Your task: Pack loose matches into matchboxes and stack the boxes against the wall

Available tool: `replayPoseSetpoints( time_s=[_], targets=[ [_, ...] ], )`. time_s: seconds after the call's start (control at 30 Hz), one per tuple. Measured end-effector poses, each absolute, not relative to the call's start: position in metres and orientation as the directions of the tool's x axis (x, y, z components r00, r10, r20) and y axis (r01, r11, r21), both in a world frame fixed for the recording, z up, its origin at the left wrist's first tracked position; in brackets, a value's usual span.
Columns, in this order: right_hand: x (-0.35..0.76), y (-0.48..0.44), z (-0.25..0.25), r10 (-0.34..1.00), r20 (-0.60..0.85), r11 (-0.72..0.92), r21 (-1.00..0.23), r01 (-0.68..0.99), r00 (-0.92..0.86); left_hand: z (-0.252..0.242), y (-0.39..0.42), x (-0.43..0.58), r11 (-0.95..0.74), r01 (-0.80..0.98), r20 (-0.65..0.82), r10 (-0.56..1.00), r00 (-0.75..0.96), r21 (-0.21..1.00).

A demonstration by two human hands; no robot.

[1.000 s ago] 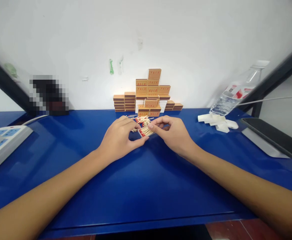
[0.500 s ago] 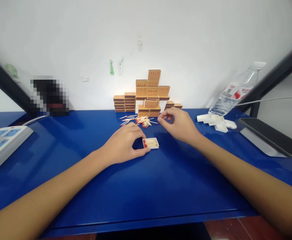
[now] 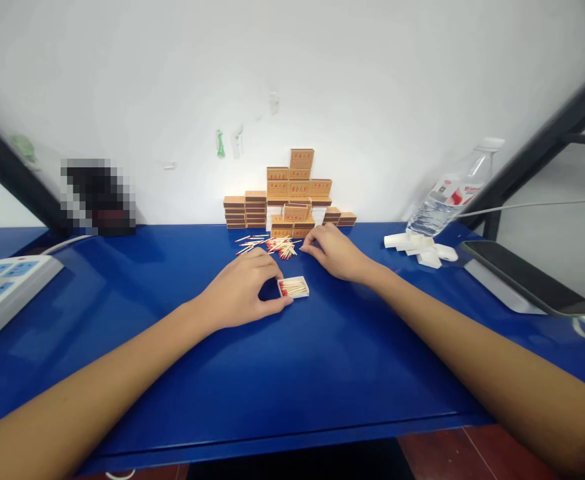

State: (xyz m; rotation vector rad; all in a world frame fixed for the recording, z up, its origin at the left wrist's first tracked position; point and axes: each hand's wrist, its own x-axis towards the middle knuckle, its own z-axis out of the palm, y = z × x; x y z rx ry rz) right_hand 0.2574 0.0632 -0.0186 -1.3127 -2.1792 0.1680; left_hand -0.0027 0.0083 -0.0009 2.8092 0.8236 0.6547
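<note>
A small white matchbox tray (image 3: 294, 287) holding red-tipped matches lies on the blue table (image 3: 282, 373). My left hand (image 3: 239, 288) curls round the tray's left end, thumb and fingers gripping it. My right hand (image 3: 333, 251) reaches to the loose pile of matches (image 3: 271, 244) just beyond the tray, its fingertips pinched together at the pile's right edge; whether they hold a match I cannot make out.
Stacked brown matchboxes (image 3: 292, 193) stand against the white wall. White empty trays (image 3: 417, 242) and a plastic water bottle (image 3: 447, 197) lie at the right, with a phone (image 3: 527, 279) beyond. A white power strip (image 3: 2, 287) sits at the left edge.
The tray of matches was lowered from both hands onto the table. My right hand let go and moved out to the loose pile; my left hand stayed on the tray.
</note>
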Motion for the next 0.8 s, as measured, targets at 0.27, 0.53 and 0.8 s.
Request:
replayPoseSetpoints(
  time_s=[0.27,0.53,0.8],
  targets=[
    [0.246,0.027,0.008,0.873,0.388,0.488,-0.703,0.517,-0.297,0.0,0.01,-0.003,-0.795,0.57,0.447,0.596,0.667,0.207],
    [0.222,0.01,-0.003,0.917,0.338,0.382,-0.899,0.217,-0.213,0.002,0.008,-0.002,-0.788,0.578,0.508,0.595,0.623,0.213],
    [0.225,0.016,-0.009,0.898,0.415,0.428,-0.746,0.511,-0.146,0.008,0.023,-0.015,-0.768,0.621,0.551,0.589,0.591,0.156]
  ],
)
